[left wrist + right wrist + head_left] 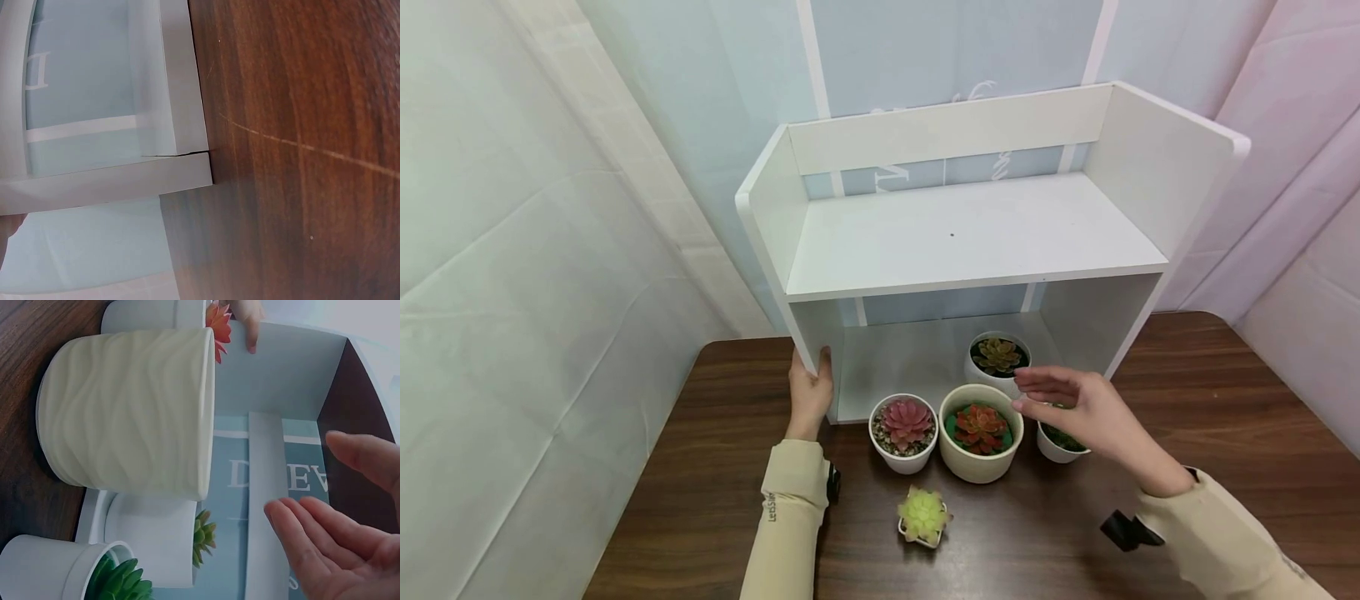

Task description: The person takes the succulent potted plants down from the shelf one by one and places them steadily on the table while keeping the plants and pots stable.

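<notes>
My left hand grips the left side panel of a white two-tier shelf, thumb on the panel's inner face. In the left wrist view only a bit of that hand shows beside the panel. My right hand hovers over the pots, fingers extended and thumb apart, holding nothing. Nearest it are a cream pot with a red succulent, a white pot with an olive-green succulent on the lower shelf, and a white pot with a green plant, partly hidden behind the hand.
A white pot with a pink succulent stands left of the cream one, before the shelf's front edge. Closer to me sits a small pot with a yellow-green succulent. The dark wooden table carries everything; fabric walls surround it.
</notes>
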Tool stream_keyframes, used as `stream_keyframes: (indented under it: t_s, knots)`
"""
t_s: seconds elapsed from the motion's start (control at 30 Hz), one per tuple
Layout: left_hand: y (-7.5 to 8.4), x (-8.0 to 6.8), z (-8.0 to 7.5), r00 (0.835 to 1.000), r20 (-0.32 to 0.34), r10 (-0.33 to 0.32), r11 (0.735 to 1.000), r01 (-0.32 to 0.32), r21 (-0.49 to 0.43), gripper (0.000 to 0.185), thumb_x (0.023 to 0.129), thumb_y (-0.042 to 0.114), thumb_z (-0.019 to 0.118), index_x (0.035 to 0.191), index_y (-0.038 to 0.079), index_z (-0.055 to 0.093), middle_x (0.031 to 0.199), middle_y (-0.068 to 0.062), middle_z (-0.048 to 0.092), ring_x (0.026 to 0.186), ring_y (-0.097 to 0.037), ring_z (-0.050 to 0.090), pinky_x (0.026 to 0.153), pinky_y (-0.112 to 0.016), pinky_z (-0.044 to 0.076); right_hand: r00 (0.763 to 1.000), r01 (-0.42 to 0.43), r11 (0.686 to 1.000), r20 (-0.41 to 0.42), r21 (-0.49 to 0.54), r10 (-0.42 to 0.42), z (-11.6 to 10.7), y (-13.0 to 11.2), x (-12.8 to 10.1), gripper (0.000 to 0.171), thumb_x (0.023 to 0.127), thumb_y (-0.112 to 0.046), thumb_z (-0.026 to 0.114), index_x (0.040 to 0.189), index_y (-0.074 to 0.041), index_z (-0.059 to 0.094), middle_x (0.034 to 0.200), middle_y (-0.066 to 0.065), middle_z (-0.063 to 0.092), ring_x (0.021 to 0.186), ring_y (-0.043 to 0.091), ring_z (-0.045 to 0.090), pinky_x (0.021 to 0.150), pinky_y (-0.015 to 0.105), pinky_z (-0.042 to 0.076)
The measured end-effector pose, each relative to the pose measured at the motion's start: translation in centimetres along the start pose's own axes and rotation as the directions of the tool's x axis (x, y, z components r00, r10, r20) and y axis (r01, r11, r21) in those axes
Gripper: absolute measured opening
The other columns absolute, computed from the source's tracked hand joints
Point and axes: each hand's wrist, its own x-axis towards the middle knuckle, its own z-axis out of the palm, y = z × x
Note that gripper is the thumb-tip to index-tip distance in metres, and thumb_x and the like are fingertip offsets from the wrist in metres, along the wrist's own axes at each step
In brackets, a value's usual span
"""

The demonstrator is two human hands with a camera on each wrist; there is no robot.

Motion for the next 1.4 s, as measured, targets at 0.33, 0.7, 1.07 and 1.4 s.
stream_keyframes:
  t_s: [0.33,0.7,1.07,1.4]
  knots:
    - [0.1,0.0,0.1,1.0,-0.004,0.023,1.0,-0.023,0.01,0.042,0.098,-0.003,0.044,0.138,-0.011,0.035,0.132,-0.033,0.046,0.125,-0.047,0.045,0.101,-0.06,0.038,0.99,-0.067,0.998,-0.123,0.017,0.069,0.2,1.3,1.3,0.045,0.088,-0.019,0.07,0.123,0.007,0.059,0.12,0.025,0.063,0.09,-0.011,0.06,0.075,0.013,0.051]
    - [-0.1,0.1,0.1,0.999,0.006,0.033,0.999,-0.033,-0.01,0.042,0.098,-0.004,0.043,0.138,-0.012,0.033,0.133,-0.034,0.045,0.126,-0.051,0.043,0.101,-0.062,0.037,0.969,-0.208,0.975,-0.154,-0.075,0.194,0.4,2.8,2.3,0.066,0.088,-0.038,0.068,0.136,0.002,0.049,0.134,0.026,0.053,0.119,0.041,0.055,0.092,0.048,0.049]
    - [-0.3,0.1,0.0,1.0,0.005,0.031,0.999,-0.031,-0.018,0.043,0.097,-0.005,0.044,0.138,-0.013,0.032,0.133,-0.034,0.045,0.126,-0.052,0.042,0.101,-0.062,0.036,0.946,-0.316,0.944,-0.113,-0.093,0.305,1.4,4.1,3.6,0.089,0.086,-0.041,0.07,0.147,0.007,0.026,0.145,0.033,0.035,0.13,0.047,0.041,0.1,0.055,0.041]
    - [-0.2,0.0,0.1,0.999,0.0,0.045,0.999,-0.045,-0.019,0.042,0.097,-0.005,0.043,0.137,-0.014,0.034,0.132,-0.036,0.045,0.125,-0.053,0.043,0.101,-0.063,0.036,0.924,-0.38,0.917,-0.088,-0.12,0.371,2.3,4.7,4.7,0.098,0.084,-0.042,0.071,0.149,0.009,0.017,0.146,0.037,0.03,0.131,0.049,0.037,0.102,0.056,0.038]
